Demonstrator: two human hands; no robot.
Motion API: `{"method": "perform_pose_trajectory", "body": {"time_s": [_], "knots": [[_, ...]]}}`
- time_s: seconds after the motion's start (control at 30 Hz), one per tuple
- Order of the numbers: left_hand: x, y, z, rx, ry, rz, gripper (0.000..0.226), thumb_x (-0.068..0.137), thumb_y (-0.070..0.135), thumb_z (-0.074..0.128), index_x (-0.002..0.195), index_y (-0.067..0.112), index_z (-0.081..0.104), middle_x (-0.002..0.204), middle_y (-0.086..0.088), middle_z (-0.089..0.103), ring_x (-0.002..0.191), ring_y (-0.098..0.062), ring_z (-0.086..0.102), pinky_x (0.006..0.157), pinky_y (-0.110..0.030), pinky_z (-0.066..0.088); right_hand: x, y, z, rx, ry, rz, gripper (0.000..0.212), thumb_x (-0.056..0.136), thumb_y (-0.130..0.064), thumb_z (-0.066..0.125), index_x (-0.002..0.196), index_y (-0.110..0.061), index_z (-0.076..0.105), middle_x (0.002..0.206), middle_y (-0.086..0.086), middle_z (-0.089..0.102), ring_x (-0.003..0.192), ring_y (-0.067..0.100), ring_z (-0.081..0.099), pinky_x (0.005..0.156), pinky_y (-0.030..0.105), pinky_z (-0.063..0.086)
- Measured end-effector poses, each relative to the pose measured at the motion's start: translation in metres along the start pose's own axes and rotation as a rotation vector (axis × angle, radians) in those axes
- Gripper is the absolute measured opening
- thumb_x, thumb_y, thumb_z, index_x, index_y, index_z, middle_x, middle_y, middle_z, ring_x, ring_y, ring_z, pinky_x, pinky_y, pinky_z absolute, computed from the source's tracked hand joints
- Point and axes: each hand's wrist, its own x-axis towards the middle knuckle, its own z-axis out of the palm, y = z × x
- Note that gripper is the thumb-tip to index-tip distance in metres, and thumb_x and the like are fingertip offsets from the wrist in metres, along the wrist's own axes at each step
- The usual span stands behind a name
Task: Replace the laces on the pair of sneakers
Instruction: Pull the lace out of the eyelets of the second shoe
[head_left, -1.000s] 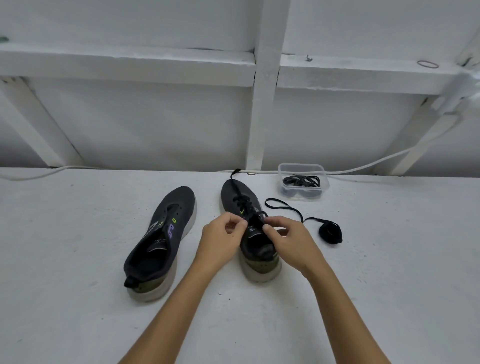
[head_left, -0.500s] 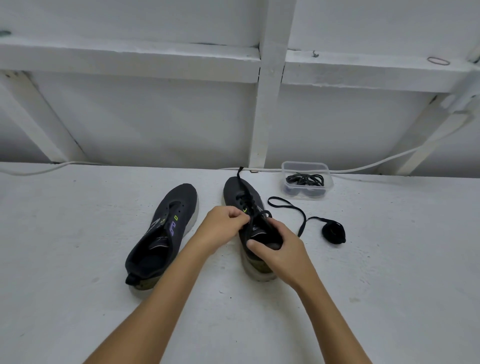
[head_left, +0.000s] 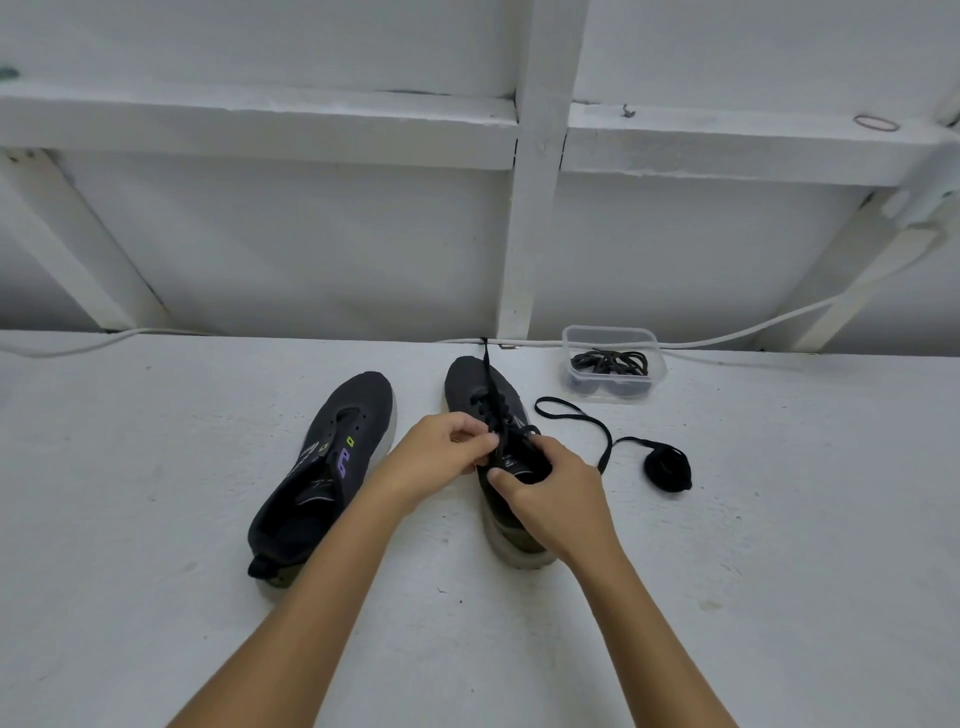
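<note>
While your left hand (head_left: 441, 460) pinches the black lace (head_left: 493, 410) over the eyelets, your right hand (head_left: 558, 499) curls over the collar of the right sneaker (head_left: 470, 376), thumb on the near side of the opening and fingers wrapped across the tongue. That sneaker sits near the far edge of the white surface (head_left: 156, 467), toe pointing away from you, heel toward you, directly under both hands. One free end of its lace runs forward over the toe toward the far edge.

The left sneaker (head_left: 332, 467) lies just beside your left forearm, angled with its toe toward the far edge and its heel closer to you; its eyelets hold no lace, and neither hand touches it.

To the right of your right hand, apart from it, a loose black lace (head_left: 602, 431) loops across the surface and ends in a coiled bundle (head_left: 667, 465). Beyond that, against the far edge, a clear plastic container (head_left: 613, 338) holds more black laces (head_left: 610, 361). A white cable (head_left: 753, 327) runs along the far edge behind it.
</note>
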Motion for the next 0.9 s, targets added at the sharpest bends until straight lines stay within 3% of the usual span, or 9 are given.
{"method": "perform_pose_trajectory", "body": {"time_s": [0.2,0.3,0.47,0.63,0.77,0.9], "knots": [[0.006,0.005,0.002,-0.006,0.104,-0.007,0.011,0.104,0.018,0.05,0.107,0.013,0.06,0.091,-0.002,0.075,0.078,-0.011,0.075,0.069,-0.023,0.057,0.001,0.001,0.0,0.023,0.011,0.036,0.043,0.081,-0.043,0.076,0.122,-0.035,0.065,0.088,-0.021,0.062,0.096,0.005,0.061,0.079,0.018,0.045],[0.006,0.002,0.006,-0.052,0.129,-0.019,0.012,0.104,0.019,0.05,0.107,0.013,0.06,0.093,-0.006,0.074,0.078,-0.013,0.074,0.072,-0.026,0.06,0.001,0.002,0.0,0.029,0.016,0.034,0.043,0.081,-0.042,0.077,0.122,-0.035,0.066,0.085,-0.024,0.06,0.095,0.004,0.061,0.075,0.014,0.043],[0.002,-0.01,0.004,-0.162,0.018,-0.022,0.017,0.093,0.022,0.071,0.108,0.013,0.07,0.103,-0.008,0.074,0.094,-0.015,0.073,0.081,-0.027,0.06,0.001,0.003,0.001,0.016,0.02,0.014,0.042,0.082,-0.043,0.075,0.122,-0.034,0.065,0.088,-0.022,0.061,0.098,0.005,0.062,0.082,0.02,0.047],[0.005,-0.006,0.005,-0.123,0.106,-0.004,0.006,0.098,0.018,0.063,0.1,0.012,0.064,0.09,-0.004,0.073,0.077,-0.008,0.069,0.073,-0.026,0.057,0.0,0.002,0.0,0.024,0.019,0.02,0.037,0.082,-0.042,0.076,0.117,-0.036,0.066,0.083,-0.025,0.06,0.091,0.003,0.06,0.077,0.018,0.045],[0.012,-0.002,0.012,-0.22,0.255,0.031,0.003,0.099,0.012,0.06,0.096,0.012,0.061,0.079,-0.002,0.066,0.072,-0.009,0.064,0.069,-0.024,0.057,0.0,0.002,0.0,0.031,0.02,0.027,0.037,0.08,-0.044,0.076,0.116,-0.037,0.067,0.085,-0.023,0.064,0.093,0.003,0.063,0.084,0.023,0.051],[0.006,-0.005,0.016,-0.371,0.148,-0.083,0.016,0.096,0.023,0.067,0.106,0.011,0.065,0.089,-0.004,0.067,0.08,-0.011,0.063,0.069,-0.025,0.056,0.001,0.003,0.001,0.031,0.021,0.025,0.035,0.081,-0.044,0.076,0.114,-0.037,0.067,0.086,-0.023,0.064,0.094,0.004,0.063,0.082,0.022,0.05]]}}
